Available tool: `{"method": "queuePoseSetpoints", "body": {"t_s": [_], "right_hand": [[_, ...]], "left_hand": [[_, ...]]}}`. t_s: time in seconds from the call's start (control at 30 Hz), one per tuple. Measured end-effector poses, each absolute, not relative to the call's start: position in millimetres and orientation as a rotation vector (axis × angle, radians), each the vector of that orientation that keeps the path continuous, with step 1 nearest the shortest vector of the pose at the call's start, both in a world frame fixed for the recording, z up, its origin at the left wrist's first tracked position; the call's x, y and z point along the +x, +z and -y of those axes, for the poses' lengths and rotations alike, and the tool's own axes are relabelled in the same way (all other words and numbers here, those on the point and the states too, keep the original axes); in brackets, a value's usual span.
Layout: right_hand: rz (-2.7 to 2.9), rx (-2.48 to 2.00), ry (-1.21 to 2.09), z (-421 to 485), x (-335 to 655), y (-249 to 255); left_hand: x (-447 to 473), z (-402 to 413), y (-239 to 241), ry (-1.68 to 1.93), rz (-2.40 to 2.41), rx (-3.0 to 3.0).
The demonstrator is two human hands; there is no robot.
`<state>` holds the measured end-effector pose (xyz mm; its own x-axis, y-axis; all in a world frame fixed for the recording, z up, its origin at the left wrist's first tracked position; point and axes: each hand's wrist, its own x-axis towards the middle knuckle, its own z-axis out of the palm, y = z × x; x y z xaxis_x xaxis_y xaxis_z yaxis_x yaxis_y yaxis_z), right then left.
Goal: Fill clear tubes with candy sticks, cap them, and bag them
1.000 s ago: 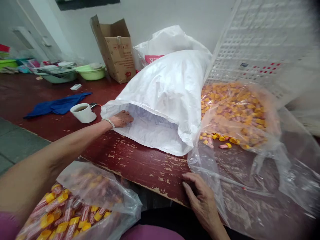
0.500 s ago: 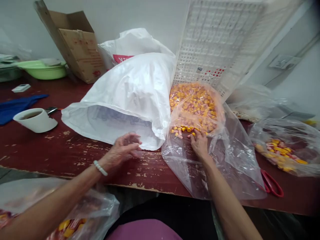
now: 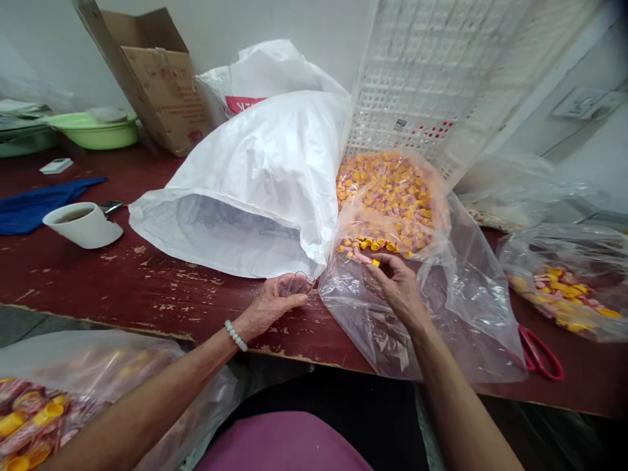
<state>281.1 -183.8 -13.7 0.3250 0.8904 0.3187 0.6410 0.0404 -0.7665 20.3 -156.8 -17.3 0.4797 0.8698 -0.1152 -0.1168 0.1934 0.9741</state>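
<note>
My left hand (image 3: 275, 302) rests on the red table (image 3: 147, 288) just in front of the big white sack (image 3: 255, 190), its fingers closed round a small clear plastic tube (image 3: 300, 281). My right hand (image 3: 400, 288) lies on the clear plastic bag (image 3: 432, 307) and pinches a small pink piece with a yellow cap (image 3: 369, 260). Right beyond it is a heap of the same yellow-capped pieces (image 3: 390, 199) inside that bag. The sack's mouth is open toward me, with more clear tubes dimly visible inside.
A white cup (image 3: 81, 224), a blue cloth (image 3: 36, 204), a green basin (image 3: 95, 129) and a cardboard box (image 3: 157, 72) stand to the left. A white crate (image 3: 441, 72) leans at the back. Red scissors (image 3: 540, 353) and another filled bag (image 3: 564, 288) lie right; one more bag (image 3: 59, 399) rests on my lap.
My left hand came out of the sack mouth with a clear tube and moved right. My right hand went from the table edge to the heap and picked up one capped piece.
</note>
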Motion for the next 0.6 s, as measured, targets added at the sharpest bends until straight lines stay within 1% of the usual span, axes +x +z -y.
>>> {"method": "queuePoseSetpoints", "body": {"t_s": [0.1, 0.23, 0.43, 0.6], "right_hand": [[1.591, -1.392, 0.399, 208.8, 239.3, 16.8], [1.769, -1.266, 0.312, 219.7, 209.6, 38.3], [2.003, -1.164, 0.208, 222.3, 198.3, 43.1], [1.824, -1.266, 0.135, 230.2, 190.0, 34.7]], "left_hand": [[21.8, 158.5, -19.1, 0.799, -0.815, 1.234], [23.2, 162.7, -16.1, 0.735, -0.769, 1.375], [27.7, 168.4, -7.8, 0.694, -0.695, 1.395], [29.0, 173.9, -4.8, 0.652, -0.691, 1.284]]}}
